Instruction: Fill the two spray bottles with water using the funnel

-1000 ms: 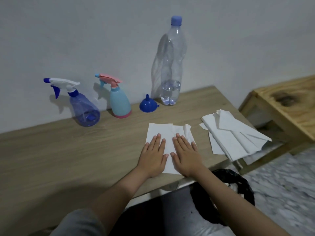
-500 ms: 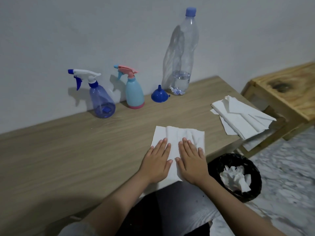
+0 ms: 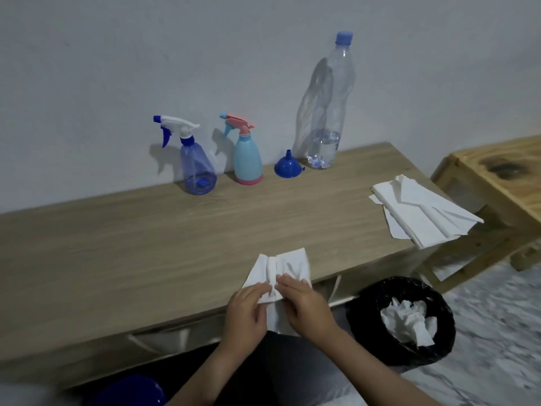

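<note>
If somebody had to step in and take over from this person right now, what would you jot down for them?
Left hand and right hand: both pinch a crumpled paper towel at the table's near edge.
Blue spray bottle, teal spray bottle, upturned funnel and capped water bottle stand along the wall.
Done: water shows low in the water bottle; both sprayers are capped. Fill levels unclear.
Left: bin the towel, check both sprayers.
</note>
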